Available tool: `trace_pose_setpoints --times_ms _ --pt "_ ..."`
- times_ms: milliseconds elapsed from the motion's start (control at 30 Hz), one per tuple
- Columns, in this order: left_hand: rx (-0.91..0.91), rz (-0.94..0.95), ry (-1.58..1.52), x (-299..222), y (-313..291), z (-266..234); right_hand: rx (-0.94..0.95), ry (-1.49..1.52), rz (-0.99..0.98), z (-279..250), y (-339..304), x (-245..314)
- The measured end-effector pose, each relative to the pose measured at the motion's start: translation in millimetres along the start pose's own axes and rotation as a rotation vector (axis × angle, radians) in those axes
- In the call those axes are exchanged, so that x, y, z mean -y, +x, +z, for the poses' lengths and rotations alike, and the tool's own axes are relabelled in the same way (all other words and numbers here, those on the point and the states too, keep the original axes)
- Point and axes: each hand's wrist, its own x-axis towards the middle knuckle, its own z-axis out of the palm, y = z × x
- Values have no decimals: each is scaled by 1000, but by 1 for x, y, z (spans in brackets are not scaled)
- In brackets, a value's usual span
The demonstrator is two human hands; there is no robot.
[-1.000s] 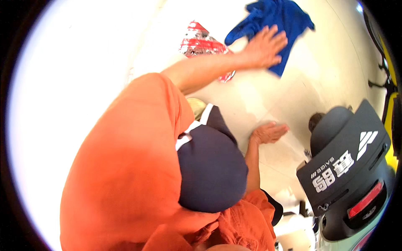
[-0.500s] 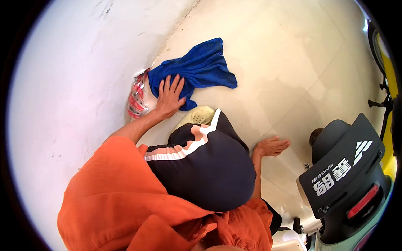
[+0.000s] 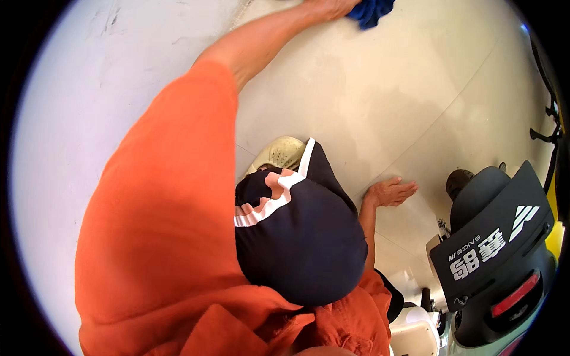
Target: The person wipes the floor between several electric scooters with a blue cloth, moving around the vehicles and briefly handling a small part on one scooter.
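So there's a fair bit crowding this spot. Off to the right is a wide black plastic mudguard with white markings (image 3: 493,243), with a long red reflector (image 3: 515,295) below it, and a strip of something yellow (image 3: 556,204) out at the rim. On the left a scuffed whitish wall (image 3: 59,148) runs along the cream tiled floor (image 3: 427,65). The big orange fabric sleeve (image 3: 160,196) and a knee in dark navy trousers (image 3: 303,243) block a good chunk of the floor, and a pale yellow perforated clog (image 3: 284,153) pokes out past the knee

The soft blue cloth (image 3: 373,12) is way up at the top edge, at the left hand (image 3: 331,7). The bit that shows sticks out to the right of the hand, with a loose corner pointing back toward the person. Can't tell its long axis, the edge cuts it off. Same with the left fingers: cropped, so I can't say how they sit on it. The right hand (image 3: 392,191) has its fingers stretched out toward the mudguard, mostly side by side

Compared with half a second ago, the cloth has gone from near the wall and clog to farther out, and the left arm is reaching much longer. Right hand's barely shifted
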Motion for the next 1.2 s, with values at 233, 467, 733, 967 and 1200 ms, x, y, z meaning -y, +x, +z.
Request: trace_pose_setpoints --times_ms 233,467,733,967,1200 --pt "-117 -45 13 -40 58 21 32 -1 29 -1 1 4" --pt "12 506 60 -119 -121 38 -11 11 2 3 5 -4" --pt "459 1199 -238 -133 -325 38 -28 20 -28 6 4 -8" --pt "319 1170 -324 -130 -158 50 -26 -9 -24 -8 5 4" --pt "-324 1108 -139 -110 45 84 -16 -19 -5 -4 4 -1"
